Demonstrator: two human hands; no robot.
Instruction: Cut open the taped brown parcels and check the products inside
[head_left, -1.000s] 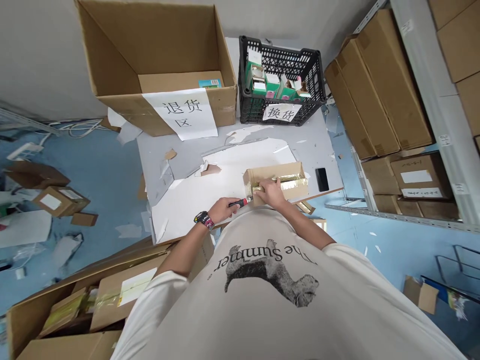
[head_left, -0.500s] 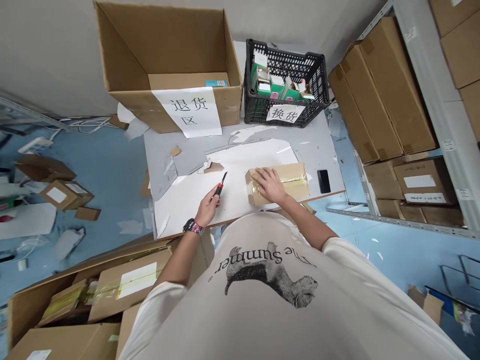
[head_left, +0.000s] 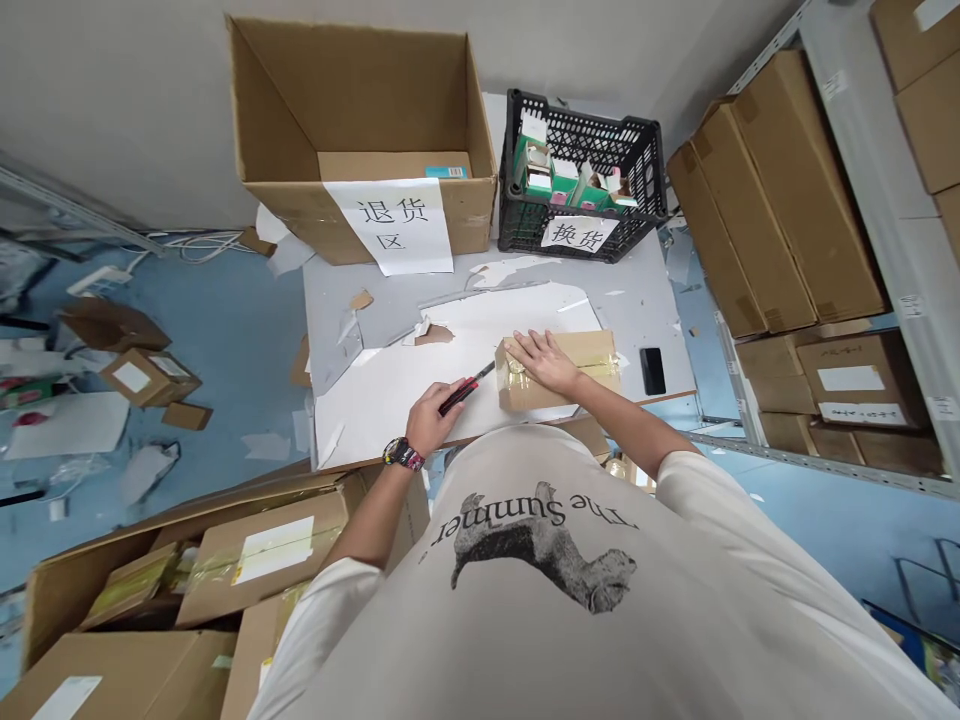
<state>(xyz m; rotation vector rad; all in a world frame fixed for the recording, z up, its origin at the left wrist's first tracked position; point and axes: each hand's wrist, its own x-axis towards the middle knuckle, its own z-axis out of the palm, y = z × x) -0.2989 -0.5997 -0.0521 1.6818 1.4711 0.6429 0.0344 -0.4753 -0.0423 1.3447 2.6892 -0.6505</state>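
The utility knife [head_left: 459,397] is red and black, the carton [head_left: 585,352] tan, the crate [head_left: 577,122] black, the floor [head_left: 217,350] pale blue, and the T-shirt [head_left: 697,610] beige with a dark grey camel print [head_left: 540,560].

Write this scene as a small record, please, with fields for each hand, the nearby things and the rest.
Left hand: holds a box cutter, blade toward the carton
Right hand: lies flat on a taped carton
Nearby: white board under the carton; black phone to its right
Rest: open carton with paper sign; black crate holding small boxes; cartons on shelves
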